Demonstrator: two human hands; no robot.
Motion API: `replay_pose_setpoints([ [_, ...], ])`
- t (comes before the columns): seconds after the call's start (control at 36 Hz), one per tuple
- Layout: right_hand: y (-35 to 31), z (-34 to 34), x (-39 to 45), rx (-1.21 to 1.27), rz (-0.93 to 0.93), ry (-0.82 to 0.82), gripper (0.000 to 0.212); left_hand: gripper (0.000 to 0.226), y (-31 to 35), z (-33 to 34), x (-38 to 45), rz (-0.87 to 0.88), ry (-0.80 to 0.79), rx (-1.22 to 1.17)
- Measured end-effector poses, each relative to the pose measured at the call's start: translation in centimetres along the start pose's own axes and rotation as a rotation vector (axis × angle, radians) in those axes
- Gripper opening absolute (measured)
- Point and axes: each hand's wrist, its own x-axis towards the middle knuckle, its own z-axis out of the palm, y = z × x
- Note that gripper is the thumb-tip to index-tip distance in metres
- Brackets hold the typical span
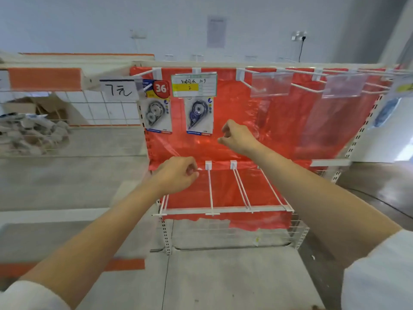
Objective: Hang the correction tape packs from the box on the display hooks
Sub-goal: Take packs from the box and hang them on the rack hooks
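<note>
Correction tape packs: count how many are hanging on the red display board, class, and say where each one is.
2. One pack hangs at the board's upper left, by the "36" sticker; the other pack hangs just right of it, under the price label. More may hide behind these.

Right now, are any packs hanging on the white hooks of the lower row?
No, the lower white wire hooks are bare; two correction tape packs hang above.
</note>
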Motion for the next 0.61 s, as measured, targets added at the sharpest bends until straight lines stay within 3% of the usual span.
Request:
replay_pose_setpoints([
  [0.19,2.9,-2.2,-3.2,-0.419,-0.090,-0.021,0.035,0.017,3.6,2.0,1.2,0.093,-0.020,-0.049],
  [0.42,8.0,-6.0,-7.3,-0.607,-0.032,-0.030,0.046,0.017,9.4,5.8,3.8,0.274,-0.098,0.005],
  [0.61,14.1,-10.1,-10.9,-0.637,0.075,-0.032,0.038,0.019,16.6,10.3,5.7,0.426,-0.132,0.051],
])
